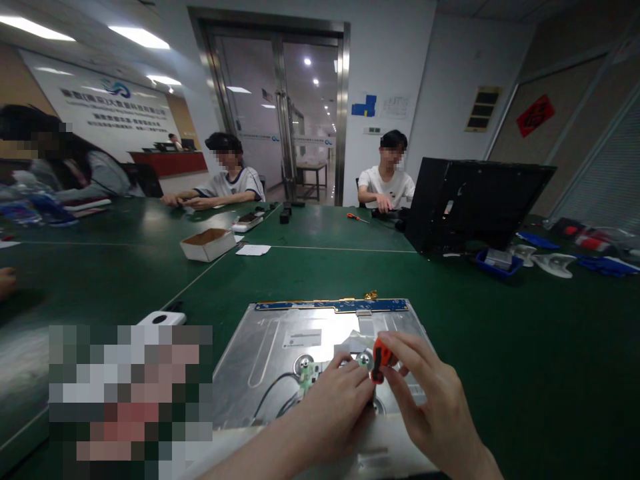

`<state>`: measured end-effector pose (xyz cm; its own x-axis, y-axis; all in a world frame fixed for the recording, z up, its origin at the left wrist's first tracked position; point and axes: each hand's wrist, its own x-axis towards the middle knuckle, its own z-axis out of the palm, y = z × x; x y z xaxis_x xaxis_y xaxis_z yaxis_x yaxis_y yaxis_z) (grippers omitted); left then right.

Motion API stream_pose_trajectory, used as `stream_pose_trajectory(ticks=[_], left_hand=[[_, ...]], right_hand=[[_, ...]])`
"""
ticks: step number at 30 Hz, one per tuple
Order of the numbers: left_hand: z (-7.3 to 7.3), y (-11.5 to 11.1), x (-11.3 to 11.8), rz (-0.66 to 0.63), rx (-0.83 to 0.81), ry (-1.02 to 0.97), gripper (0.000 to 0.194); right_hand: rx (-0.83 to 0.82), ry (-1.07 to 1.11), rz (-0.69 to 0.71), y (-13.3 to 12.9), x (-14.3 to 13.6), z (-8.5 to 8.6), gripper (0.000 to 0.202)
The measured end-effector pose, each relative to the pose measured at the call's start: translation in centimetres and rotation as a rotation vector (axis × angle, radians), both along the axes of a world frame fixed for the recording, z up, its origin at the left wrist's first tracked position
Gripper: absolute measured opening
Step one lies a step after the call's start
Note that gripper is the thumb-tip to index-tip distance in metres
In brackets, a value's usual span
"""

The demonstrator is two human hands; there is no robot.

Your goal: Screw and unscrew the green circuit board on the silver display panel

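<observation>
In front of me lies a silver metal display panel with a blue circuit strip along its far edge. A small green circuit board with black cables sits on the panel's back, partly covered by my left hand. The fingers of that hand are curled together over the board, and what they grip is hidden. My right hand pinches the orange and black handle of a screwdriver just above the panel. The screwdriver's tip is hidden by my hands.
A white open box and a paper lie beyond the panel on the green table. At right stand a large black monitor casing and a blue tray. Another screwdriver lies near a seated person.
</observation>
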<state>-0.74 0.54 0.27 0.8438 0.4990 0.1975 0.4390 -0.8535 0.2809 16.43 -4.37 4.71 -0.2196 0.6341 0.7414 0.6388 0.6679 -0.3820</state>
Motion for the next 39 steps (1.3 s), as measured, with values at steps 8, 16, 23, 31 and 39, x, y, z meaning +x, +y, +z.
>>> stream_pose_trajectory(ticks=[8,16,23,31,39], left_hand=[[0.3,-0.2,0.1,0.018,-0.007,0.002,0.009],[0.9,-0.3,-0.1,-0.015,-0.026,0.017,0.012],[1.0,-0.3,-0.1,-0.013,-0.030,0.004,0.015],[0.9,-0.3,-0.2,-0.017,-0.006,0.032,0.014],[0.8,-0.3,-0.1,-0.021,-0.025,0.011,0.017]], right_hand=[[0.046,0.086,-0.101,0.1,-0.1,-1.0,0.034],[-0.001,0.063,-0.094,-0.1,-0.1,-0.9,0.037],[-0.008,-0.003,-0.048,0.0,0.0,-0.1,0.041],[0.054,0.069,-0.098,0.1,-0.1,-0.7,0.032],[-0.002,0.032,-0.024,0.0,0.1,-0.1,0.038]])
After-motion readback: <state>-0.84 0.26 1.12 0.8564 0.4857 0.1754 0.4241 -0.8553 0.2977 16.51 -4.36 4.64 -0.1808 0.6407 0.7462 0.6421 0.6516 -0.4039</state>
